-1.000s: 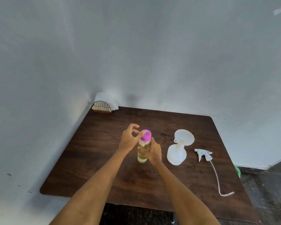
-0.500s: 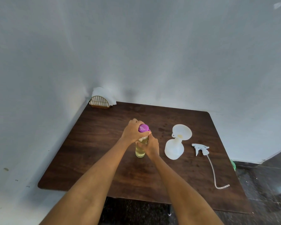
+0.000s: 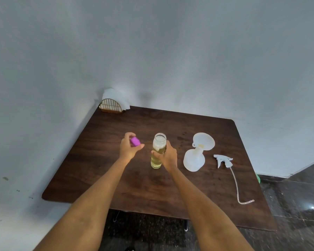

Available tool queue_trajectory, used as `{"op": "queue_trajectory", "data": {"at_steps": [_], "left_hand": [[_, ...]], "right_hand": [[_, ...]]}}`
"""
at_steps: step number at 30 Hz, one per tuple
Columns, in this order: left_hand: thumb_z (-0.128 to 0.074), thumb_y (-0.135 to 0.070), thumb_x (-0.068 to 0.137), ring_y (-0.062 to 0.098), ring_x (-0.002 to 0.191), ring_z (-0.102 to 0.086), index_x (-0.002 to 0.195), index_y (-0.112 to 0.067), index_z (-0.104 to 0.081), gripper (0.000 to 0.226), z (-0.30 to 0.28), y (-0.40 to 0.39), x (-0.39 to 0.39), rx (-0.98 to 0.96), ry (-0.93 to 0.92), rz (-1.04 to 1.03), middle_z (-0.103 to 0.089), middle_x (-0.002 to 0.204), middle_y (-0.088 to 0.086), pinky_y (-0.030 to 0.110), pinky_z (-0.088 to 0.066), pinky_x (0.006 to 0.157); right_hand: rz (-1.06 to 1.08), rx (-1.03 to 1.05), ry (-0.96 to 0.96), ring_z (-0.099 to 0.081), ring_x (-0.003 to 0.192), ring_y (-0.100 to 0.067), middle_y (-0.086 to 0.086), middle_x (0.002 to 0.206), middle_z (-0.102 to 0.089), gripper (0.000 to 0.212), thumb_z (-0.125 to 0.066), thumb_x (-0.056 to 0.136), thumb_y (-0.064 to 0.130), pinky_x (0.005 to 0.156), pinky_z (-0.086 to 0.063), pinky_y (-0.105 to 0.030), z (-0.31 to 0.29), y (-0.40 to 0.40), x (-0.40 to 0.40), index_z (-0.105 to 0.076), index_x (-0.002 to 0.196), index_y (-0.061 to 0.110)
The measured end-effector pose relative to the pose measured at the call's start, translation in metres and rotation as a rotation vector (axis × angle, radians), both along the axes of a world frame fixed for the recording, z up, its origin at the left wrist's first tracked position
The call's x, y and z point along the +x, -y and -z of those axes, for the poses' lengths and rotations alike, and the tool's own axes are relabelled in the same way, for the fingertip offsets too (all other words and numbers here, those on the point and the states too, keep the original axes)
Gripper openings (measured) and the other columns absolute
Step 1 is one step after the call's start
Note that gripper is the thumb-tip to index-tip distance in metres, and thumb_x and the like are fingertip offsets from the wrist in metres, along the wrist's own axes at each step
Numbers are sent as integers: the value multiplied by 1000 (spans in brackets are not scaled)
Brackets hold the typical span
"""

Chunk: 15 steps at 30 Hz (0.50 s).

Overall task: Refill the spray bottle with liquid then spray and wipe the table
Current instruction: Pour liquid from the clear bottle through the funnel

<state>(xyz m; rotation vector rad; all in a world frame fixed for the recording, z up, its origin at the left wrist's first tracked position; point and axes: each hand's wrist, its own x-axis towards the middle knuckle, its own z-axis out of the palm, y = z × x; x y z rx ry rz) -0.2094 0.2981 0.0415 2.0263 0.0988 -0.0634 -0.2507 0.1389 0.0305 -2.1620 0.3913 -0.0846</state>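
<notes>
- A person's two bare forearms are reaching forward over a dark wooden tabletop (image 3: pixel 188 196) that is sitting in the corner of two pale walls.
- The right hand (image 3: pixel 168 157) is curling its fingers and thumb round the middle of a clear refill bottle (image 3: pixel 157 156), which is standing upright near the centre of the tabletop.
- The refill bottle is holding yellowish liquid in its lower part, and its mouth is standing uncapped.
- The left hand (image 3: pixel 129 148) is hovering just left of the bottle, apart from it, and its curled fingers are pinching a purple cap (image 3: pixel 135 141).
- To the right of the refill bottle, an empty translucent white spray bottle (image 3: pixel 193 160) is standing on the tabletop with a white funnel (image 3: pixel 204 142) sitting in its neck.
- Further right, apart from the spray bottle, a white trigger sprayer head (image 3: pixel 223 160) is lying flat on the tabletop, and its thin dip tube (image 3: pixel 237 187) is trailing toward the near right edge.
- In the far left corner of the tabletop, a gold wire napkin holder (image 3: pixel 111 105) is standing against the wall, and white napkins (image 3: pixel 114 94) are sticking up out of it.
- A dark speckled floor (image 3: pixel 297 205) is showing beyond the right and near edges of the tabletop.
</notes>
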Motion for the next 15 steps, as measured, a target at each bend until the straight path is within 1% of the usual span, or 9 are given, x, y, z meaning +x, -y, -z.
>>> {"op": "queue_trajectory", "data": {"at_steps": [2,4,5,7,9,11,15], "left_hand": [[-80,-11,69,24,98,-54,114,-10,-56,51,23,-13,-11,64,-61,53,-53,108,10,28,-41,86],[-82,-8,66,29,103,-56,110,-8,-59,50,44,-21,-23,97,-133,90,-58,112,14,26,-40,84],[-83,-8,64,29,106,-56,111,-8,-58,53,52,-22,-29,95,-169,91,-58,114,14,26,-40,85],[-86,-10,60,28,111,-54,115,-12,-53,64,66,-18,-38,88,-219,83,-58,116,9,33,-43,93],[-86,-17,60,26,119,-48,120,-20,-47,71,76,-13,-44,168,-251,95,-57,117,1,42,-38,101],[-85,-24,62,24,123,-41,122,-23,-44,73,81,-8,-49,227,-264,123,-56,120,-3,42,-30,101],[-85,-29,62,24,124,-38,126,-24,-42,77,91,1,-53,255,-247,187,-56,122,-4,41,-28,99]], "right_hand": [[-2,-7,5,-62,104,-25,-7,113,-66,58,-79,69,33,89,-50,-37,0,0,0,-52,115,12],[0,-6,10,-61,107,-25,-7,116,-66,60,-79,69,33,91,-50,-38,1,0,0,-51,118,12],[-1,-2,12,-60,109,-24,-7,118,-65,61,-79,69,32,93,-50,-38,2,-1,0,-50,119,12],[8,12,14,-58,113,-22,-6,122,-62,61,-79,70,29,96,-50,-36,3,-2,-1,-49,121,12],[23,22,25,-58,114,-20,-5,123,-61,60,-79,71,28,96,-50,-34,5,-4,-2,-49,120,12],[30,10,30,-58,112,-20,-5,121,-62,59,-78,72,30,94,-50,-35,6,-4,-4,-48,120,13],[53,-6,59,-60,107,-20,-3,115,-65,58,-78,71,34,89,-51,-36,8,-3,-8,-50,117,13]]}}
